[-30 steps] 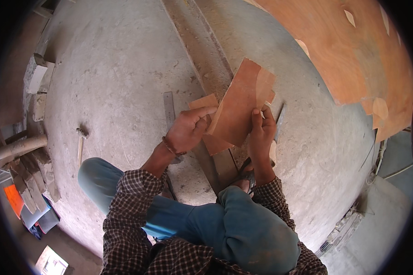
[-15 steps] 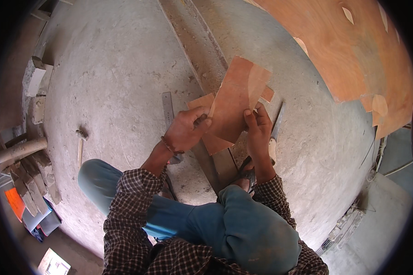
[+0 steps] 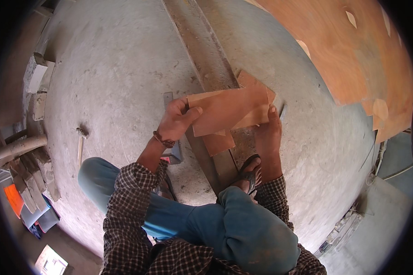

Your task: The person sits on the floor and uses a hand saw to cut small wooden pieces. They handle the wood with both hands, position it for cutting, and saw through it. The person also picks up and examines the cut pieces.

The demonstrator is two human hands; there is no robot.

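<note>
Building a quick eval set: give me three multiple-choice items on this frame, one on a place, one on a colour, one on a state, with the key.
1. Where does the hammer lie?
A. on the concrete floor, left of the person
B. on the big plywood sheet
C. in the right hand

2. What colour are the trousers?
A. red
B. blue
C. white

3. How is the small plywood piece held?
A. lying untouched
B. by the left hand alone
C. by both hands, left hand at its left edge, right hand at its right edge

Key: 1 A, the hammer rests on bare concrete, away from both hands. 2 B, the bent knee is blue. 3 C, fingers of both hands meet the piece.
</note>
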